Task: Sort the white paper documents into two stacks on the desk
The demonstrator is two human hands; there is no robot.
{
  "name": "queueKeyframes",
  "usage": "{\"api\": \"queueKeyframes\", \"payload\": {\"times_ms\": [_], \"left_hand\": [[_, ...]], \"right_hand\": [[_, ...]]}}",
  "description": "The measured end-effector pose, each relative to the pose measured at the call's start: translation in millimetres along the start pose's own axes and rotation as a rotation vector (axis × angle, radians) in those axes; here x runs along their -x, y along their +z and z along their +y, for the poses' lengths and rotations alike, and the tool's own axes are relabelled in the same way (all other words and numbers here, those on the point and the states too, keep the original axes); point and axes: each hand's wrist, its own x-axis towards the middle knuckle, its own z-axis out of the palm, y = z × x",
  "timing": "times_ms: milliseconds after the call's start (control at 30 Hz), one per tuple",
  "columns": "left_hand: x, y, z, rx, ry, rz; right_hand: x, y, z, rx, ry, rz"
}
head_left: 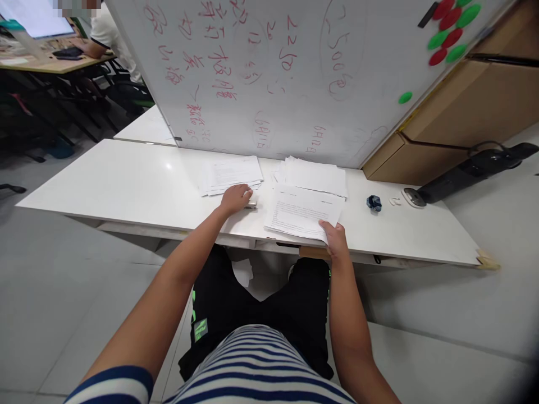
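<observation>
My right hand (336, 238) pinches the near right corner of some printed sheets (301, 212), thumb on top. The sheets lie on the white table, their near edge close to the table's front edge. My left hand (234, 199) is closed over a small stapler (251, 205), and only the stapler's end shows past the fingers. Just beyond the left hand is a stack of printed papers (233, 173). Another paper stack (314, 177) lies behind the sheets in my right hand, partly covered by them.
A whiteboard (269, 73) with red writing and round magnets stands behind the white table (113, 179). On the right are cardboard boxes (455, 106), a dark blue object (374, 203), small white earbuds (394, 201) and a black device (463, 174). Another person (113, 39) sits at a desk far left.
</observation>
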Motion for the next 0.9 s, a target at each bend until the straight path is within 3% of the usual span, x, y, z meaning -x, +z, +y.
{"api": "queueKeyframes", "payload": {"times_ms": [367,500,600,700,800,900], "left_hand": [[1,-1.5,2,-0.007,0.009,0.017],[1,-2.2,5,-0.015,-0.007,0.028],[1,-1.0,4,-0.02,-0.013,0.03],[0,1.1,2,0.01,-0.024,0.024],[-1,2.8,1,0.026,-0.048,0.027],[-1,4.4,1,0.017,-0.04,0.045]], "right_hand": [[5,5,-4,0.016,0.021,0.007],[3,26,-22,0.007,-0.003,-0.002],[-8,70,-50,0.035,-0.182,-0.029],[-31,138,-78,0.069,-0.343,-0.184],[-64,212,-92,0.207,-0.329,-0.423],[-94,266,-86,0.491,-0.284,-0.493]]}}
